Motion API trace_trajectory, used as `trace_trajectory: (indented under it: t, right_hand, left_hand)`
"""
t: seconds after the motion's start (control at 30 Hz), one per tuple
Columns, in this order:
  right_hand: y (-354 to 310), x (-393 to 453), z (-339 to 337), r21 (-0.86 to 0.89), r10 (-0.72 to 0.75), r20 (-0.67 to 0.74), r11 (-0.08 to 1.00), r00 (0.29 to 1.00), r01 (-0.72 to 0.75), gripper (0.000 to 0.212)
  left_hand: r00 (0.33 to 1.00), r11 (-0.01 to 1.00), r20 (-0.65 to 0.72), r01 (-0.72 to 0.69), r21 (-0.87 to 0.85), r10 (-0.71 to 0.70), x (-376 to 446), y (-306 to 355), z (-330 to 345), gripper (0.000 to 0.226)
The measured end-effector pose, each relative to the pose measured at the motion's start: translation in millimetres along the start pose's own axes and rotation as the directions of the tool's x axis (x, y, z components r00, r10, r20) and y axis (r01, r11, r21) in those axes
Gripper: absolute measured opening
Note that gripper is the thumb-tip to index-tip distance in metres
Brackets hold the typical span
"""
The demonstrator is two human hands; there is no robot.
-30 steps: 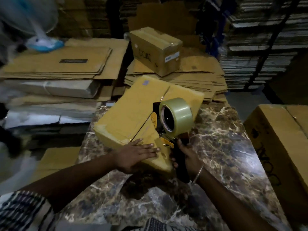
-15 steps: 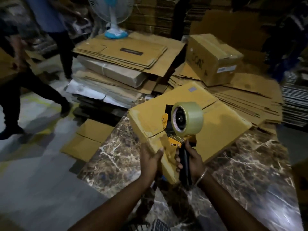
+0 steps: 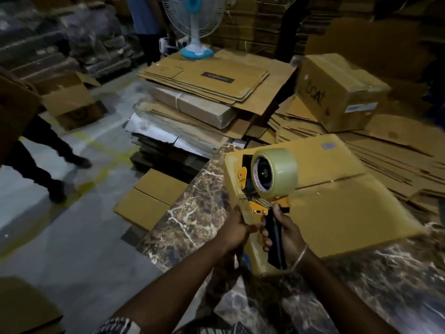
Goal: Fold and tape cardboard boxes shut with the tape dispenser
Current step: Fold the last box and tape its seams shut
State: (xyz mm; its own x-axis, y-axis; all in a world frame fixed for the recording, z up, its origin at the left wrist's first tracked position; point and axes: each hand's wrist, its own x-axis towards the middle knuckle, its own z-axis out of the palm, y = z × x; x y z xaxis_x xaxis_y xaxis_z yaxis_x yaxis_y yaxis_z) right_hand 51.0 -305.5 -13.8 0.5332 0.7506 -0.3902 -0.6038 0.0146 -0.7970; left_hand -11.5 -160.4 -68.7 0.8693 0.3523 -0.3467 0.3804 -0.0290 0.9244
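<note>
Right grip (image 3: 286, 231) is curled tight round the black handle of the tape dispenser (image 3: 269, 186), which I see standing upright over the near left corner of the cardboard box (image 3: 337, 203). Its big roll of clear tape (image 3: 277, 173) sits on top, with the orange metal plates just below it, right against the box edge. A thin bangle circles that wrist.

Left grip (image 3: 234, 229) is just left of the dispenser, fingers wrapped over the near left corner of the box; I read it as holding that corner, though the fingertips are hidden behind the cardboard and the dispenser.

That box lies on the marbled brown counter (image 3: 192, 213), close to its left edge, flaps folded shut with the seam between them running left to right across the top. A small grey sticker shows at its far side.

Beyond the counter, flattened cartons (image 3: 207, 92) are piled in stacks, and a white and blue table fan (image 3: 195, 25) stands on the far one. Right of those, a taped box marked "boat" (image 3: 337, 92) rests on another heap of flat cardboard. On the floor (image 3: 79, 232) to the left lie a few loose cardboard sheets, and a person's dark trouser legs (image 3: 45, 160) are at the far left, blurred.
</note>
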Motion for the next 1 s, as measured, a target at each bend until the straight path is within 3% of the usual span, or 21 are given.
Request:
trace_trajectory:
  t: [0.1, 0.2, 0.23, 0.33, 0.4, 0.47, 0.57, 0.7, 0.83, 0.93, 1.0]
  right_hand:
    - [-2.5, 9.0, 11.1, 0.003, 0.038, -0.003, 0.999, 0.999, -0.038, 0.086]
    - [-4.8, 17.3, 21.2, -0.013, 0.067, -0.036, 0.998, 0.997, -0.067, 0.082]
    - [-5.5, 19.5, 24.3, -0.02, 0.072, -0.051, 0.997, 0.996, -0.073, 0.078]
    - [-7.5, 26.6, 33.1, -0.006, 0.087, -0.051, 0.996, 0.995, -0.088, 0.072]
    - [-9.6, 31.6, 40.0, 0.023, 0.1, -0.034, 0.995, 0.994, -0.1, 0.08]
    - [-10.7, 35.0, 46.2, 0.062, 0.119, -0.016, 0.991, 0.993, -0.118, 0.083]
    - [-13.8, 40.1, 56.3, 0.083, 0.122, 0.003, 0.989, 0.992, -0.122, 0.084]
    - [-19.2, 42.9, 67.0, 0.072, 0.091, -0.012, 0.993, 0.996, -0.09, 0.07]
    - [-22.2, 42.2, 69.9, 0.067, 0.043, -0.066, 0.997, 0.997, -0.038, 0.054]
    - [-21.5, 41.8, 70.4, 0.062, 0.011, -0.088, 0.998, 0.996, -0.006, 0.054]
    - [-21.1, 40.6, 70.2, 0.061, 0.0, -0.114, 0.998, 0.993, 0.007, 0.052]
  left_hand:
    - [0.99, 0.999, 0.139, 0.019, -0.046, -0.013, 1.2, 5.7, -17.0, 0.037]
    - [0.984, 0.991, 0.14, 0.121, -0.053, -0.112, 17.7, -5.3, -31.5, 0.061]
    - [0.979, 0.976, 0.107, 0.187, -0.112, -0.175, 20.7, -7.7, -36.3, 0.061]
    - [0.971, 0.949, -0.152, 0.136, -0.284, -0.184, 16.1, 19.5, -54.1, 0.012]
    - [0.948, 0.919, -0.22, 0.138, -0.37, -0.231, 15.8, 42.9, -68.8, 0.04]
    - [0.932, 0.819, -0.108, 0.244, -0.518, -0.346, 25.2, 55.1, -78.0, 0.06]
    - [0.882, 0.702, 0.078, 0.42, -0.575, -0.464, 32.8, 71.9, -93.6, 0.054]
    - [0.889, 0.694, 0.273, 0.458, -0.555, -0.368, 43.8, 74.9, -104.2, 0.05]
    - [0.894, 0.71, 0.246, 0.447, -0.544, -0.374, 44.1, 80.6, -110.2, 0.025]
    - [0.86, 0.653, 0.285, 0.508, -0.562, -0.424, 54.3, 69.5, -113.7, 0.055]
    - [0.871, 0.678, 0.299, 0.492, -0.546, -0.39, 58.7, 68.4, -115.4, 0.053]
